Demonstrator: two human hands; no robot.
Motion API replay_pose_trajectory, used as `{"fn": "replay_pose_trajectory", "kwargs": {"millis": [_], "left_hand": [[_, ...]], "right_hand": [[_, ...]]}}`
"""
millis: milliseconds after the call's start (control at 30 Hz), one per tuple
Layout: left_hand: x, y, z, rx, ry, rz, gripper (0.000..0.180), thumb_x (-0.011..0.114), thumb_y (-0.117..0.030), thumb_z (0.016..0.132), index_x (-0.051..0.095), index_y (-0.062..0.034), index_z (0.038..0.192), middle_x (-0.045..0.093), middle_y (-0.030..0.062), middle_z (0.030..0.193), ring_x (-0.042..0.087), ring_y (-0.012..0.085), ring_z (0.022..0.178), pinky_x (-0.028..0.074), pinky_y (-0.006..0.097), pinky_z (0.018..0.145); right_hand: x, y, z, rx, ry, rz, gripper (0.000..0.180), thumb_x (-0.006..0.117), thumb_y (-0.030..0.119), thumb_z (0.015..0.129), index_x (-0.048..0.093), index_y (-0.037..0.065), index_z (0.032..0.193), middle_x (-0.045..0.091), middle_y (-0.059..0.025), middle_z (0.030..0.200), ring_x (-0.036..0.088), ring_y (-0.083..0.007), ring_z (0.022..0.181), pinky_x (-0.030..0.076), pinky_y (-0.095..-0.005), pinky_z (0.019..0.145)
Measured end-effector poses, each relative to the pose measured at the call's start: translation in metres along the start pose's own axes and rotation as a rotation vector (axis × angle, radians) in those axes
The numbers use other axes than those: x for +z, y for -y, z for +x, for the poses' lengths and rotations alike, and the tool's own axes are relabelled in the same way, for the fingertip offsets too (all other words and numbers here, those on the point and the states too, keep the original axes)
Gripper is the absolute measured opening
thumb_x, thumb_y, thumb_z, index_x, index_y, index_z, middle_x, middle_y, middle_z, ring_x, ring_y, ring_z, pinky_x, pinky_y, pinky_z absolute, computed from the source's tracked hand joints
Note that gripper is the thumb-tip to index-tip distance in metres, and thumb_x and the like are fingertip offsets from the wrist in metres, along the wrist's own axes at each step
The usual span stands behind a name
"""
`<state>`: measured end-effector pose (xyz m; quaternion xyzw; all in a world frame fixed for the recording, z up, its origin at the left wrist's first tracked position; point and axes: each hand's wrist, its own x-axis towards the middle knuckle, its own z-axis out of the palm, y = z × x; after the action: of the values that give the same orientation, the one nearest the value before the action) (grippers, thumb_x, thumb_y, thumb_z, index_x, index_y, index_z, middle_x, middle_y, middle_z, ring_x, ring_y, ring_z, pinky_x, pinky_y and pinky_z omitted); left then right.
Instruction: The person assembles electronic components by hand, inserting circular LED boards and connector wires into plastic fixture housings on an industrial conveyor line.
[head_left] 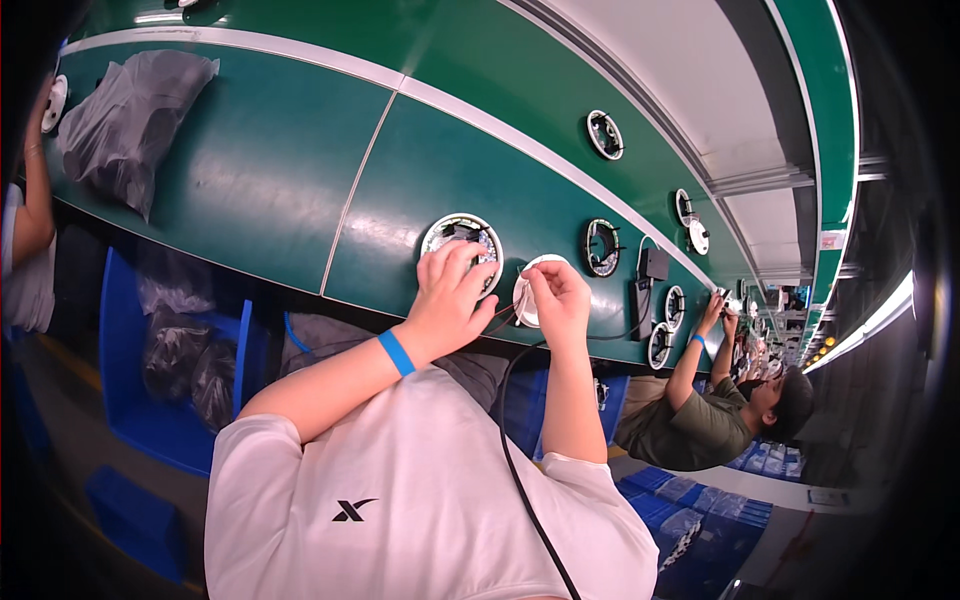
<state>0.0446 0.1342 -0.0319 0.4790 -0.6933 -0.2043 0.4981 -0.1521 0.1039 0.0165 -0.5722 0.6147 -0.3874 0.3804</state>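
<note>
A round white housing (pixel 433 237) with a circuit board and dark parts inside lies on the green bench. My left hand (pixel 452 295), a blue band at its wrist, has its fingers bent over the housing's near right side and touching it. Just to the right is a white round cover (pixel 527 312). Over that cover my right hand (pixel 562 300) is closed in a pinch on what looks like a thin wire. Fine dark wires (pixel 507 313) run between the two hands; their ends are partly hidden by my fingers.
More round units stand along the bench, such as a black-ringed one (pixel 601 247). A black adapter (pixel 655 264) with a cable lies beyond. A grey plastic bag (pixel 140 115) lies far left. A co-worker (pixel 690 415) works at right; blue bins (pixel 175 400) stand below the bench.
</note>
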Motion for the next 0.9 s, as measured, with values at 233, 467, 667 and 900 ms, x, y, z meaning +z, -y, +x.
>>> {"fn": "replay_pose_trajectory", "kwargs": {"millis": [233, 467, 667, 900], "left_hand": [[-0.022, 0.032, 0.016, -0.076, -0.075, 0.029, 0.067, 0.080, -0.021, 0.074, 0.054, -0.0064, 0.133, 0.049, 0.0161, 0.140, 0.041, 0.0406, 0.137, 0.030, 0.054, 0.114], [-0.033, 0.063, 0.017, -0.052, 0.251, 0.028, 0.117, 0.088, -0.042, 0.068, 0.025, 0.0033, 0.156, 0.026, 0.0242, 0.162, 0.024, 0.0431, 0.152, 0.019, 0.058, 0.125], [-0.035, 0.059, 0.018, 0.015, 0.374, 0.126, 0.126, 0.090, -0.050, 0.067, 0.022, 0.0029, 0.159, 0.026, 0.0232, 0.164, 0.025, 0.0398, 0.154, 0.018, 0.057, 0.126], [-0.032, 0.060, 0.016, 0.023, 0.375, 0.132, 0.122, 0.088, -0.050, 0.069, 0.024, 0.0021, 0.159, 0.029, 0.0235, 0.163, 0.029, 0.0402, 0.151, 0.018, 0.058, 0.126]], "right_hand": [[0.004, -0.004, 0.011, 0.035, -0.054, 0.129, 0.009, 0.066, 0.008, 0.101, 0.069, 0.000, 0.101, 0.071, -0.0023, 0.087, 0.064, -0.0072, 0.074, 0.049, -0.0222, 0.066], [0.025, 0.033, 0.045, 0.036, 0.320, -0.564, 0.015, 0.069, 0.012, 0.089, 0.073, -0.002, 0.089, 0.069, -0.0118, 0.070, 0.066, -0.0164, 0.065, 0.051, -0.0325, 0.062], [0.046, 0.045, 0.087, 0.122, 0.546, -0.856, 0.017, 0.068, 0.013, 0.080, 0.074, -0.002, 0.085, 0.068, -0.0209, 0.071, 0.069, -0.0301, 0.067, 0.055, -0.0398, 0.068], [0.050, 0.036, 0.100, 0.226, 0.560, -0.842, 0.016, 0.070, 0.014, 0.079, 0.072, -0.003, 0.080, 0.066, -0.0168, 0.067, 0.065, -0.0245, 0.063, 0.053, -0.0385, 0.065]]}}
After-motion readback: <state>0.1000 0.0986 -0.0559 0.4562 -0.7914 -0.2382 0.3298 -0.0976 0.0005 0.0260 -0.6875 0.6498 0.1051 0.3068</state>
